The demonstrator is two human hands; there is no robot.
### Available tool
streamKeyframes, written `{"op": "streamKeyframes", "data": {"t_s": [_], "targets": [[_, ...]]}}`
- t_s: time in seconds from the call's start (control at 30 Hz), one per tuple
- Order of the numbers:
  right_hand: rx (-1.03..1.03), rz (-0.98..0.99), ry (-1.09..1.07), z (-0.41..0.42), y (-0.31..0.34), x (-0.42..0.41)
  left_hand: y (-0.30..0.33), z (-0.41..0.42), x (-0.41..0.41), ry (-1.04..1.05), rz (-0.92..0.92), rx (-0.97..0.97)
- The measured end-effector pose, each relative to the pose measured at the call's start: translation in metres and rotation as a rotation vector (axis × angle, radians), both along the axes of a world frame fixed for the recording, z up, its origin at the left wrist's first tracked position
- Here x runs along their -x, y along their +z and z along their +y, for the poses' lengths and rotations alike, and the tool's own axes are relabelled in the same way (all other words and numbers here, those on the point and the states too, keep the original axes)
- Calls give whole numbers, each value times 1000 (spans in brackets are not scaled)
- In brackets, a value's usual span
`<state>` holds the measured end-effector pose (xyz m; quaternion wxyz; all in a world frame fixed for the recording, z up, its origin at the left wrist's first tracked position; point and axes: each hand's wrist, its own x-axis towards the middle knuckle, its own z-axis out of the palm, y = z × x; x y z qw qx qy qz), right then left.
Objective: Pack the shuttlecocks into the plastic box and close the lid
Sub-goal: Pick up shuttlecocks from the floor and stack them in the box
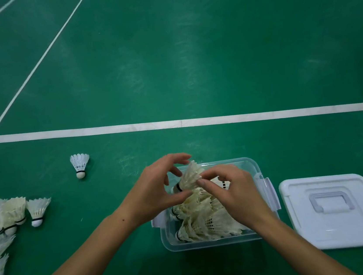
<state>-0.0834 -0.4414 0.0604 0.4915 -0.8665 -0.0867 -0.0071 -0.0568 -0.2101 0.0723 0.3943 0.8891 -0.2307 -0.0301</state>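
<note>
- Head view: my left hand and right hand both pinch one white shuttlecock over the clear plastic box on the green floor.
- Risk, as I judge it: pressing it onto the packed heap could crush feathers, or the pile may stop the lid, lying beside the box, from seating.
- More shuttlecocks wait at left; a lone shuttlecock stands apart.
</note>
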Motion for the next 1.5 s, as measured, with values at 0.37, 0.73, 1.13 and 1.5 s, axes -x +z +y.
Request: {"op": "streamKeyframes", "data": {"t_s": [0.37,0.73,1.13,1.5], "targets": [[89,-63,-194,-24,-26,37,-42,22,23,62,-47,-404],[367,171,-5,-13,-57,29,-54,1,20,113,-117,-413],[182,353,161,-39,-15,9,-35,8,22,58,21,-361],[210,0,127,37,18,-47,-9,92,23,449,-10,31]]}}
